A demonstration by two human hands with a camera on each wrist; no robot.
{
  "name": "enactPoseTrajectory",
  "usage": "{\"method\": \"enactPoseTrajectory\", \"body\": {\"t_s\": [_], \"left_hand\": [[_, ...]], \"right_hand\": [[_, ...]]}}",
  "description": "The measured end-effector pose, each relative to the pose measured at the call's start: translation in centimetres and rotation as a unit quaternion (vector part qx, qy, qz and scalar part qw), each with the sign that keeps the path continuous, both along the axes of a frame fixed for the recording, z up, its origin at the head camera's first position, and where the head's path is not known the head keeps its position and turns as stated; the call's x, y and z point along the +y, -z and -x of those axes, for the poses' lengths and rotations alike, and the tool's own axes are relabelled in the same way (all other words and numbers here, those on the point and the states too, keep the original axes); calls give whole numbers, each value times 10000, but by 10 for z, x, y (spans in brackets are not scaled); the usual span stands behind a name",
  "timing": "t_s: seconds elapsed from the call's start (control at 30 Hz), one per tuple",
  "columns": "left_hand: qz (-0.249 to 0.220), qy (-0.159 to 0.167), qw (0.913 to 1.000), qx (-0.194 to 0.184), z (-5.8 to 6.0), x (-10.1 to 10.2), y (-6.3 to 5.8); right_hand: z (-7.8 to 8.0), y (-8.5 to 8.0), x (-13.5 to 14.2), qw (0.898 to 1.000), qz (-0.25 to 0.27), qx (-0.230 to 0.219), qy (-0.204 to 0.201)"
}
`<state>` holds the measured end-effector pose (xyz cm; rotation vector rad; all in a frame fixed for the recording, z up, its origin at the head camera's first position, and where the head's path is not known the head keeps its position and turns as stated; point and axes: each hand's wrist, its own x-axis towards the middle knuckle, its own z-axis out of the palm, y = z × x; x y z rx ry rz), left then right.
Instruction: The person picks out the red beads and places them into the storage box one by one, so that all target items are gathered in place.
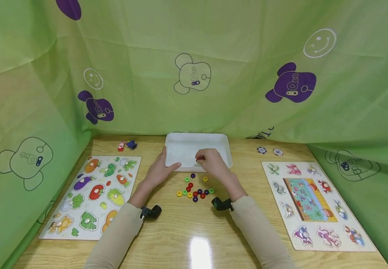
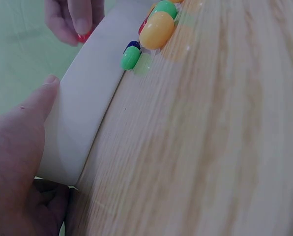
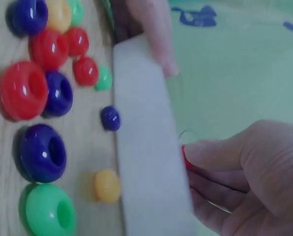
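Note:
A white rectangular tray (image 1: 197,139) stands at the back of the wooden table. My left hand (image 1: 158,170) holds its front left corner, thumb over the front rim and fingers along the left side. Over the tray's front part, my right hand (image 1: 213,161) pinches a small red bead (image 3: 186,156) between thumb and fingers. That bead is mostly covered by the fingertips. Several loose beads in red, yellow, green and dark blue lie in front of the tray, among them a green bead (image 3: 50,210) and a yellow bead (image 3: 107,186) close to its wall.
A vegetable puzzle board (image 1: 108,200) lies on the left and a sea-animal puzzle board (image 1: 314,205) on the right. Two small figurines (image 1: 131,144) stand at the back left, two poker chips (image 1: 261,150) at the back right. Green printed cloth (image 1: 146,104) surrounds the table.

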<state>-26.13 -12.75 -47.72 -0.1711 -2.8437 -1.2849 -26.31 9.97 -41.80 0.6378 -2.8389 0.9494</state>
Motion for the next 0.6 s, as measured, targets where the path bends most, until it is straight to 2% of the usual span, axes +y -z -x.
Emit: {"method": "enactPoseTrajectory", "body": {"t_s": [0.3, 0.43, 0.6], "left_hand": [[73, -48, 9999, -74, -1, -1, 1], [69, -29, 9999, -111, -1, 0, 1], [42, -20, 9999, -110, 0, -2, 0]], "right_hand": [[26, 24, 1, 9974, 82, -238, 679], [30, 30, 1, 9955, -48, -342, 887], [32, 31, 1, 9950, -203, -322, 927]]}}
